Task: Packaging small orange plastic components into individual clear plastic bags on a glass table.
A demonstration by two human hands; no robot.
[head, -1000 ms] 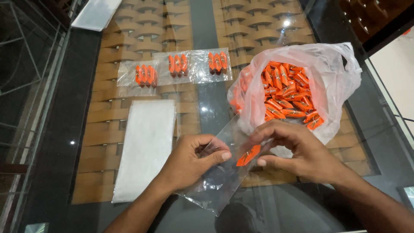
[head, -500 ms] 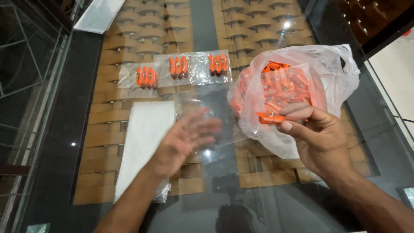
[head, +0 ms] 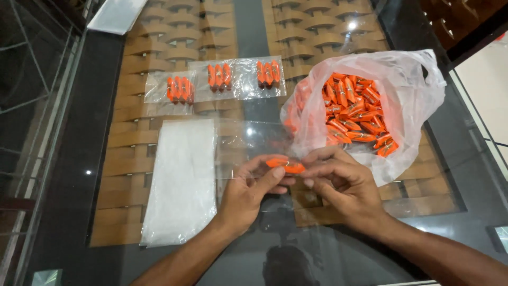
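You pinch an orange packet [head: 284, 165] between left hand [head: 248, 193] and right hand [head: 344, 182] over the clear pouch [head: 248, 140]; next, slide it inside.

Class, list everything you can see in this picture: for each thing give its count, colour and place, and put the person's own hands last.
Orange wrapped candy: one, orange, pinched between the fingertips of both hands above the table.
Open clear pouch: one, see-through, flat on the glass under the hands.
Large plastic bag: one, whitish translucent, right of centre, open, holding a heap of orange candies too many to count.
Filled small pouches: three, clear, in a row at the far side, each with about three orange candies.
Stack of empty pouches: one pile, milky white, left of the hands.
Glass table: one, dark glass top with woven brown slats showing beneath.
Left hand: one, gripping the candy.
Right hand: one, gripping the candy's other end.
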